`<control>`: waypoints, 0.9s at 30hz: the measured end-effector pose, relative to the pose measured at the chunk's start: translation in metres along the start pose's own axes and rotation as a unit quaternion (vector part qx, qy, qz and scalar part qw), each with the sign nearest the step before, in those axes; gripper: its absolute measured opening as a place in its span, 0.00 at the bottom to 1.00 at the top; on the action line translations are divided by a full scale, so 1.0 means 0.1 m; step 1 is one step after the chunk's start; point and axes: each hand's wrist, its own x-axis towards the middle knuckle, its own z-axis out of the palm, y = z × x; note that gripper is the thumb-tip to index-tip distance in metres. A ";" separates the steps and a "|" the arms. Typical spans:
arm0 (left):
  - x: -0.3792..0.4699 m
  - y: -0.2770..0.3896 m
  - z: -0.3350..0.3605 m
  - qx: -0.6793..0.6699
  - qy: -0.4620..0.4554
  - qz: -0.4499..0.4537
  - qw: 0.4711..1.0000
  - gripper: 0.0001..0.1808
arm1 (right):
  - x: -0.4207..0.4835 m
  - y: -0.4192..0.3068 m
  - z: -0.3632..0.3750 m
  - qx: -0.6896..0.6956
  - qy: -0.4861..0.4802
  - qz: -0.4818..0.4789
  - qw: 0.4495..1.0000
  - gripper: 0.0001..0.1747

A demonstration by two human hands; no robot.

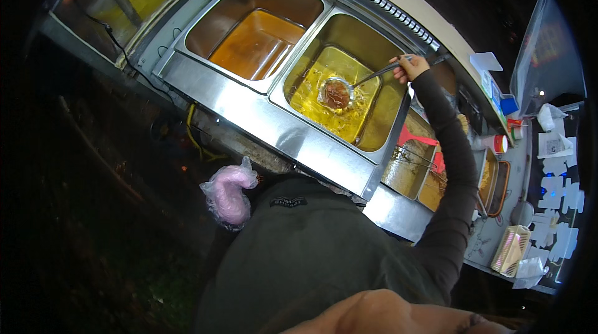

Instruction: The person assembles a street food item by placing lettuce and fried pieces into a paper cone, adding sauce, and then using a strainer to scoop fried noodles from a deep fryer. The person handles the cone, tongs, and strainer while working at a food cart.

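My right hand (411, 67) grips the metal handle of a long skimmer (380, 72). Its round head rests in the yellow oil (308, 100) of the right fryer tank (392, 114), with a brown piece of food (336, 94) in or over it. Pale bits float around it. My left hand (230, 196) hangs beside my dark apron (299, 226), apart from the fryer. Pink material and a loose transparent plastic covering hide its fingers, so whether it holds anything cannot be made out.
The left fryer tank (261, 46) holds amber oil. Right of the fryer, red-handled wire baskets (420, 140) lie over metal trays. A red-lidded container (500, 144), a cream plastic basket (510, 250) and white paper pieces (556, 191) occupy the side counter. A black cable (128, 60) runs at left.
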 end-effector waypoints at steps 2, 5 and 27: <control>0.00 0.02 0.00 0.016 0.000 0.002 1.000 0.29 | 0.01 0.01 0.26 0.042 -0.025 0.008 0.999 0.17; -0.02 0.06 0.00 0.037 0.007 0.008 0.999 0.28 | 0.04 -0.01 0.50 0.086 -0.079 0.021 0.993 0.16; -0.05 -0.05 -0.07 -0.063 0.005 -0.046 0.997 0.26 | -0.12 -0.30 -0.44 0.157 0.029 -0.004 0.987 0.15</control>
